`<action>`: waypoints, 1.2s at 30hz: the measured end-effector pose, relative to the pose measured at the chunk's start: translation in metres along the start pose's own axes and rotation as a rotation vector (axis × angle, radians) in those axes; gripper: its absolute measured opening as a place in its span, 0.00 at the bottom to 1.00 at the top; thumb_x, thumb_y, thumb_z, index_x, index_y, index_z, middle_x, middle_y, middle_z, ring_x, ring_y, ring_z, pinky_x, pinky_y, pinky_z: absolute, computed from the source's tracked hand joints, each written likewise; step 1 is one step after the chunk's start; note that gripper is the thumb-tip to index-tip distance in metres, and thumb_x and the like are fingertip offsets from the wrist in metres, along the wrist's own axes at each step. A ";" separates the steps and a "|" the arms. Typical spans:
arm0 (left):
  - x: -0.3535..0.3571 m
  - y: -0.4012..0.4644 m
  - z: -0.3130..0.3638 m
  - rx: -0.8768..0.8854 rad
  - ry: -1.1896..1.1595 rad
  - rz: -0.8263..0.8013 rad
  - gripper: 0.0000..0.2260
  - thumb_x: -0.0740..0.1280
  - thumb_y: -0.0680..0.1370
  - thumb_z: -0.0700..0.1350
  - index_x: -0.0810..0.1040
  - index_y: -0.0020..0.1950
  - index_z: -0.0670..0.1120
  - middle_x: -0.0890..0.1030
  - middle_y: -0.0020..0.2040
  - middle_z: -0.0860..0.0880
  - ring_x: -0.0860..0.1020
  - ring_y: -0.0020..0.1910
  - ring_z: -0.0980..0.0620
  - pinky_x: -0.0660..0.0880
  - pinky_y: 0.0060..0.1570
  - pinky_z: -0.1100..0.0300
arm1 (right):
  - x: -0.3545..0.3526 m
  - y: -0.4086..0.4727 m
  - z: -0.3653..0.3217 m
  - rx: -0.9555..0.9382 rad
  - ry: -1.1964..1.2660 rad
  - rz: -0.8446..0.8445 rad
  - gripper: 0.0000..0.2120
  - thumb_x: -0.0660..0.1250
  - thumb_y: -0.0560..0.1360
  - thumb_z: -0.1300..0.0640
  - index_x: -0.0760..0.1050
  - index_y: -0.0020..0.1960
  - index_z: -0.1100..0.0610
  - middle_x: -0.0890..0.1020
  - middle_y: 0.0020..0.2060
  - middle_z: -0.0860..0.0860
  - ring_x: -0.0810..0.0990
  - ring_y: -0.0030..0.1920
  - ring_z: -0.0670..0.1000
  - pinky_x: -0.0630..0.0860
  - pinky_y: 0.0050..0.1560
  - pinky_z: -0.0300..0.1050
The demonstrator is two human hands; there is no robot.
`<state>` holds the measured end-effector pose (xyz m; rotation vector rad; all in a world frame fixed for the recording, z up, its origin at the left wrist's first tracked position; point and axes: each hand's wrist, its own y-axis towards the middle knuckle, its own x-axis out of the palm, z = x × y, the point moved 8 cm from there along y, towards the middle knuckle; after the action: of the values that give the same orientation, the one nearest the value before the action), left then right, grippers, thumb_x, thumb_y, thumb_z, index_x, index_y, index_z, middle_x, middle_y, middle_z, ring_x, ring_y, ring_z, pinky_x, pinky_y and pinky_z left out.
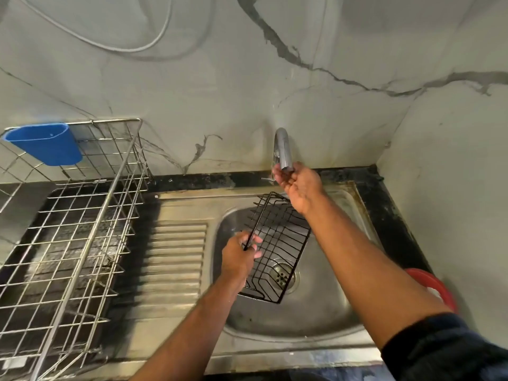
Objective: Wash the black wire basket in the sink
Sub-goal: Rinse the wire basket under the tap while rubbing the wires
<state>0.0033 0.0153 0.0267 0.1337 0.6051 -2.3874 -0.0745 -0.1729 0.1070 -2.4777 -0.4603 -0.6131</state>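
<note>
- Your left hand (242,250) is pinched around the top rim of the black wire basket (277,248), fingers curled over one thin wire near a corner.
- The basket stands tilted inside the stainless steel sink (324,306), its lower end resting over the round drain strainer (283,276).
- Your right hand (299,188) is up at the spout of the curved grey metal tap (283,149), palm up, fingers loosely cupped beneath the outlet and gripping nothing; whether water is running, I cannot tell.
- Risk: you hold the basket by one wire only. If the wire turns wet, the basket could likely twist or slip and clatter into the sink.
- Risk: water striking the tilted wires may splash towards the ribbed draining board (178,257) or your dark sleeve (453,350).
- Risk: the upper end of the basket sits just below your right wrist; lowering that arm quickly could knock it loose.
- The silver wire dish rack (82,243) with its blue plastic cup (46,144) stands well apart on the left.
</note>
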 end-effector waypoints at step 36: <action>0.003 0.035 -0.050 -0.081 -0.289 -0.054 0.12 0.61 0.85 0.42 0.79 0.65 0.52 0.84 0.53 0.54 0.77 0.28 0.53 0.73 0.27 0.63 | 0.025 0.101 0.005 -0.459 -1.671 -0.346 0.10 0.66 0.81 0.54 0.84 0.56 0.55 0.79 0.48 0.44 0.77 0.50 0.44 0.77 0.62 0.47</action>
<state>0.0199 0.0123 -0.0320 -0.2621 0.5716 -2.3691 -0.0078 -0.2457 0.0735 -2.7556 -1.4159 1.6020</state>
